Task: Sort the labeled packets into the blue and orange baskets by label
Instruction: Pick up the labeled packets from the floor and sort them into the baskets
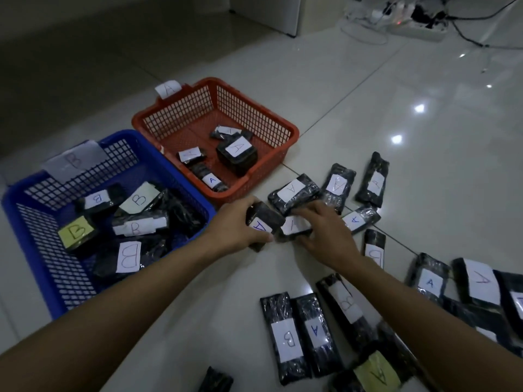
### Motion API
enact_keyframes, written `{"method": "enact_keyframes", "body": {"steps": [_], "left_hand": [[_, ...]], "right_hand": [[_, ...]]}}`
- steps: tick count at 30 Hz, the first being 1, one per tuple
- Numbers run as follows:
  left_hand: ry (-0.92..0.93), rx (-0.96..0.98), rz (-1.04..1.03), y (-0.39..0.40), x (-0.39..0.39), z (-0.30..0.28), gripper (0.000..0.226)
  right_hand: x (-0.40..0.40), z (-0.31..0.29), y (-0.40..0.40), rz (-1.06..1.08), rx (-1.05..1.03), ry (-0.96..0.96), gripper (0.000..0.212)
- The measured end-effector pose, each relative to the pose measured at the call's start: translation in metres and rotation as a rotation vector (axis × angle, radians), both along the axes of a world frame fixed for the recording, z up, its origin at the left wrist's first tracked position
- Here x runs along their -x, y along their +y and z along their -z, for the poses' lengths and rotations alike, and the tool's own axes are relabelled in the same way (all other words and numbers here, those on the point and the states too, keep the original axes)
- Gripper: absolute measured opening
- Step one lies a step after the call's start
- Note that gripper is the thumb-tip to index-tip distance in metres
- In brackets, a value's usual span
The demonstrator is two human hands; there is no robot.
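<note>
Packets wrapped in black plastic are spread over the pale tiled floor (382,89), and both hands are down among them. An A-labelled packet (261,223) is gripped by the left hand (236,226), thumb curled over its near edge and fingers wrapped behind its far end, just off the near corner of the orange basket (284,127). A second packet (294,227), its white label only partly readable, is covered by the right hand (325,233); the fingers are bent down over it, touching it, though whether it is truly pinched cannot be told. The two packets are touching each other between the hands. Inside the orange basket, tagged with an A slip on its far rim, several A packets are seen lying on the mesh bottom. Just beside it on the left, the blue basket (34,244) is loaded with B packets, one yellow-labelled (75,232) and the rest white-labelled. More A packets are fanned out on the tiles beyond the right hand, with one long A packet (294,192) lying just behind the fingers. Nearer the camera, a B packet (285,338) and an A packet (317,333) are laid side by side, touching. A power strip (416,26) with cables is seen at the far right corner.
</note>
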State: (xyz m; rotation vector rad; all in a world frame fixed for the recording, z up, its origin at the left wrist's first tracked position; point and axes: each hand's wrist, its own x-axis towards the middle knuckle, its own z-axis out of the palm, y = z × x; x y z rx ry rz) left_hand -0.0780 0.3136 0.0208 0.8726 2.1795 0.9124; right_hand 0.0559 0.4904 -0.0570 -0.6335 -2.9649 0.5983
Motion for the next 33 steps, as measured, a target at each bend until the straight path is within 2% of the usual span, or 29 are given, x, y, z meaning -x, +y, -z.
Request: {"method": "enact_keyframes", "body": {"steps": [3,7,10,13,16,20,26,29,31,33], "left_hand": [[-0.026,-0.028,0.006,-0.007,0.008,-0.022,0.044],[0.069,0.009,0.059,-0.010,0.049,-0.057,0.051],[0.112,0.014,-0.039,-0.002,0.099,-0.066,0.052],[0.063,0.023,-0.168,0.003,0.146,-0.064,0.048],[-0.017,-0.034,-0.271,-0.001,0.178,-0.047,0.040],[0.020,-0.032,-0.314,0.013,0.205,-0.023,0.045],[0.259,0.119,-0.406,0.053,0.250,0.004,0.043],[0.368,0.316,-0.320,0.066,0.265,0.028,0.035],[0.409,0.559,-0.202,0.065,0.271,0.042,0.049],[0.403,0.698,-0.126,0.062,0.274,0.051,0.067]], "right_hand": [[-0.003,0.001,-0.001,-0.005,0.032,0.099,0.050],[0.011,-0.015,0.005,0.016,0.201,0.397,0.042],[0.051,-0.040,0.003,0.022,0.232,0.509,0.043],[0.107,-0.074,0.013,-0.051,0.190,0.531,0.045],[0.168,-0.098,0.035,-0.045,0.109,0.409,0.042],[0.227,-0.089,0.061,0.051,0.054,0.133,0.037],[0.250,-0.063,0.058,0.064,-0.201,-0.221,0.029],[0.251,-0.062,0.063,0.039,-0.209,-0.298,0.027],[0.247,-0.070,0.062,0.032,-0.176,-0.316,0.030],[0.236,-0.080,0.059,0.028,-0.141,-0.242,0.034]]}}
